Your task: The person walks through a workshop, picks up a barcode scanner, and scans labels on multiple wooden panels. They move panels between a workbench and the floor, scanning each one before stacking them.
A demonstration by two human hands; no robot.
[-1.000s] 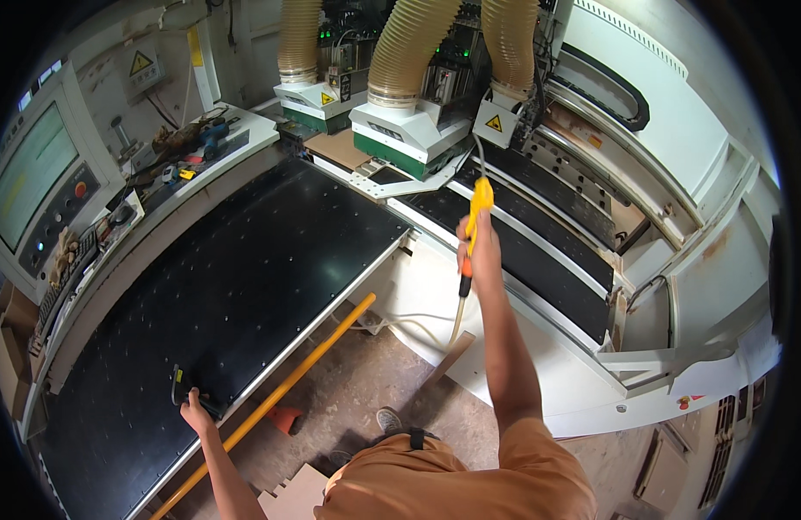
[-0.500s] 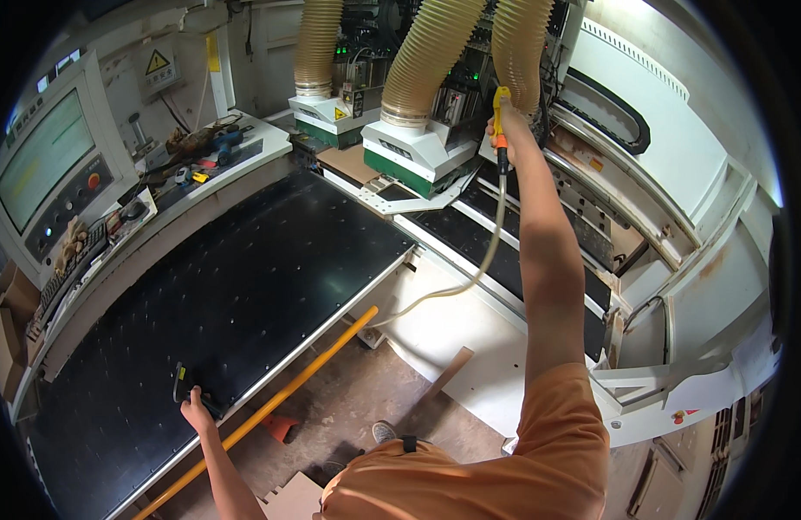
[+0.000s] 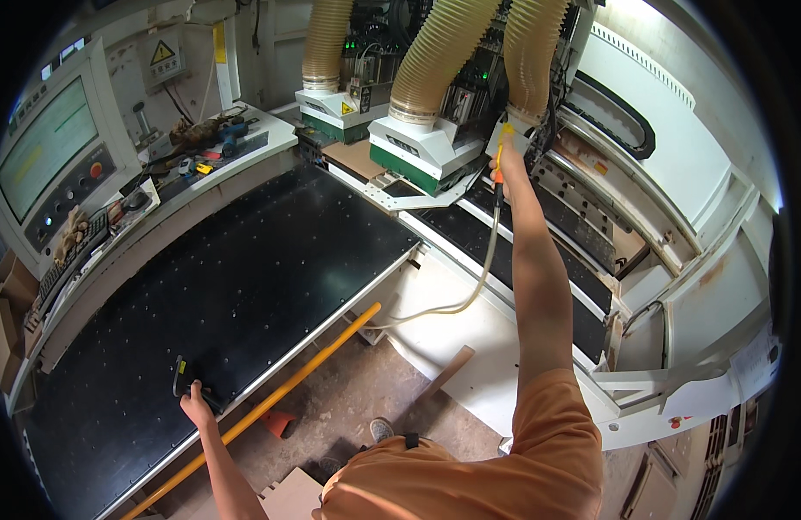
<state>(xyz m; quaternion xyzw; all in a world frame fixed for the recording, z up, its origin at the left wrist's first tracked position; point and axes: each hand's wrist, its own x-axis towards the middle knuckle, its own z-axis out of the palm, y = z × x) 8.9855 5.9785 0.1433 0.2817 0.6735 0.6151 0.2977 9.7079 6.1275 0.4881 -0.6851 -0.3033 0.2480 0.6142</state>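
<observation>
My right hand (image 3: pixel 504 161) is stretched far forward and grips a yellow and orange air blow gun (image 3: pixel 502 149), held up near the white and green machine head (image 3: pixel 422 147) under the ribbed dust hoses (image 3: pixel 439 52). A pale hose (image 3: pixel 478 277) trails from the gun down toward the floor. My left hand (image 3: pixel 195 401) rests at the near edge of the black perforated machine table (image 3: pixel 236 269), closed on a small black object (image 3: pixel 183 380) that lies on the table.
A yellow bar (image 3: pixel 279 399) runs along the table's front edge. A control panel with a screen (image 3: pixel 45 156) stands at the left, with tools on the shelf (image 3: pixel 201 143) beside it. Wood scraps (image 3: pixel 444 373) lie on the dusty floor.
My right arm has reached further forward and up, carrying the blow gun from over the table's far rail to the machine head. My left hand has stayed on the black object.
</observation>
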